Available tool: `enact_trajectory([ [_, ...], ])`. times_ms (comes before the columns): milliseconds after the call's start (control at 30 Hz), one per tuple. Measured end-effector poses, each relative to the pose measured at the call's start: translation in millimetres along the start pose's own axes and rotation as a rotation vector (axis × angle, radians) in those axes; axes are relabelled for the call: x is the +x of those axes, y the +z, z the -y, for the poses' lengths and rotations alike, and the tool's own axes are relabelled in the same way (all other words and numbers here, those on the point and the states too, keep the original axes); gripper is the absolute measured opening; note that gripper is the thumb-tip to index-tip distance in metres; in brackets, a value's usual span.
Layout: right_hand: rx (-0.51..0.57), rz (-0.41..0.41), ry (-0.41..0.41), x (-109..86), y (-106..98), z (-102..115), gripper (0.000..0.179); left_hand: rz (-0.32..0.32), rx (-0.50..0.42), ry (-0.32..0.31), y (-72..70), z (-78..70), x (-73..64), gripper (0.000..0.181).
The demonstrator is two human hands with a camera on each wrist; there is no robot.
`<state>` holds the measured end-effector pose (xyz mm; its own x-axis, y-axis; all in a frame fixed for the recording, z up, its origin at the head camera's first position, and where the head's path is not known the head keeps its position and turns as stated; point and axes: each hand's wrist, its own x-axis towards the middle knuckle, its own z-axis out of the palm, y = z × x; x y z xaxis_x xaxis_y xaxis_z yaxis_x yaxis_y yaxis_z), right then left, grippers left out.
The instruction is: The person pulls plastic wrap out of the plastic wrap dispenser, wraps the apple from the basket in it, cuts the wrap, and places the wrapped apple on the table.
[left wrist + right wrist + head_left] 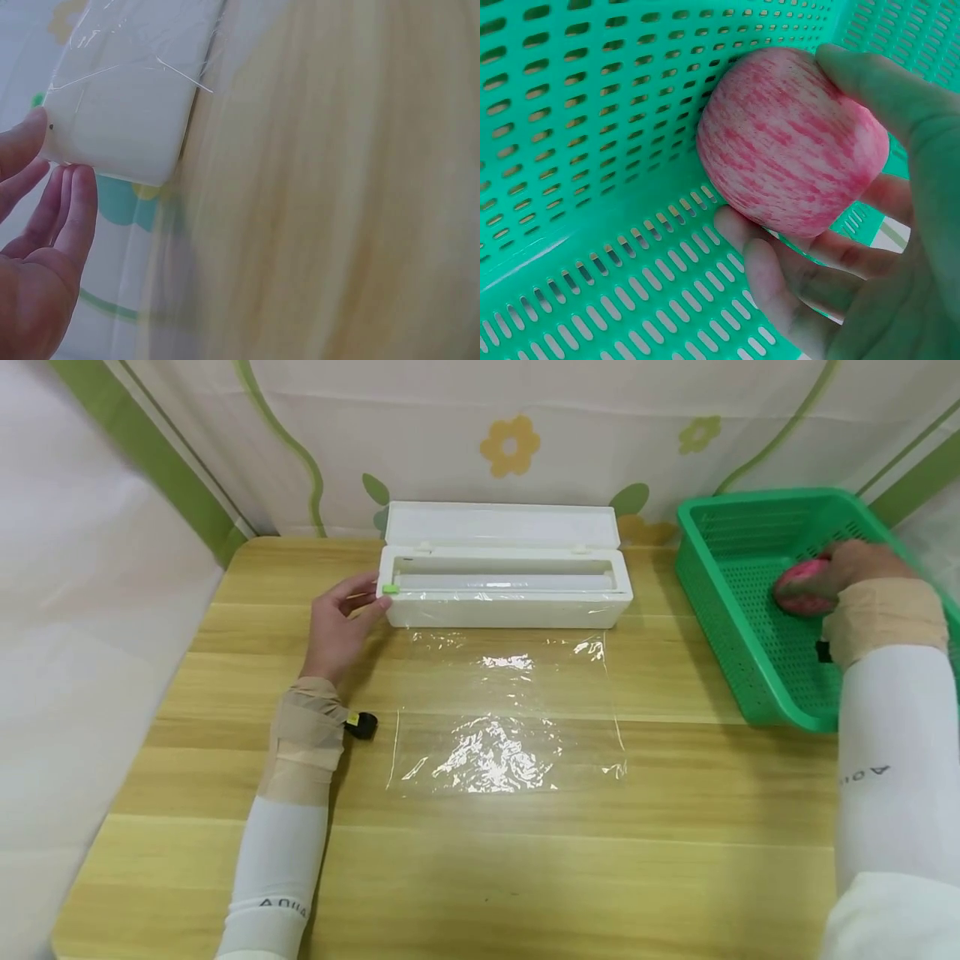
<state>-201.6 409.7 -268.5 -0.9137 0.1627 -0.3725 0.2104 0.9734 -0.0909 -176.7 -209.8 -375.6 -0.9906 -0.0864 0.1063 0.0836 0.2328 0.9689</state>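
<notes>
In the green basket (757, 660), my right hand (870, 568) grips a red-streaked apple (795, 142). The right wrist view has the thumb over the apple's top and the fingers beneath it, close to the perforated basket wall. My left hand (339, 631) holds the left end of a white cling film dispenser (510, 610), thumb at the front corner, fingers against the end. Its lid (502, 525) stands raised at the back, and a roll (502, 582) lies inside. Clear cling film (495, 727) stretches from the dispenser over the wooden table toward the front.
A small green slider (391, 588) sits at the dispenser's left end. Behind the wooden table (480, 877) hangs a white curtain (435, 427) with flowers and green stripes. The basket stands at the right, apart from the dispenser.
</notes>
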Motion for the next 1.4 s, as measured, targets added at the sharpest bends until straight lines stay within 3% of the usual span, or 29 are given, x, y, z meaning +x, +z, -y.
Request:
enact_trajectory([
  [67,-0.026,0.06,0.022,34.3,0.7,-26.9,0.097,0.005,0.003,-0.004,1.5,-1.3,1.3,0.042],
  [267,-0.007,-0.003,0.003,29.1,-2.7,-31.7,0.098,0.011,0.02,0.012,4.5,-1.9,7.6,0.043],
  [667,-0.064,-0.164,-0.103,29.5,-32.7,-30.1,0.088,0.004,0.008,0.025,7.7,5.7,16.5,0.041],
  [933,-0.086,-0.243,-0.075,8.8,-51.8,-4.4,0.095,0.0,0.012,0.024,5.8,9.0,19.5,0.042],
  [1167,-0.11,-0.292,-0.187,-17.6,-56.0,27.6,0.089,-0.002,0.014,0.027,1.8,10.2,22.8,0.043],
  [1400,-0.115,-0.33,-0.287,-44.6,-43.2,53.2,0.084,-0.002,0.018,0.036,1.8,12.0,25.6,0.043],
])
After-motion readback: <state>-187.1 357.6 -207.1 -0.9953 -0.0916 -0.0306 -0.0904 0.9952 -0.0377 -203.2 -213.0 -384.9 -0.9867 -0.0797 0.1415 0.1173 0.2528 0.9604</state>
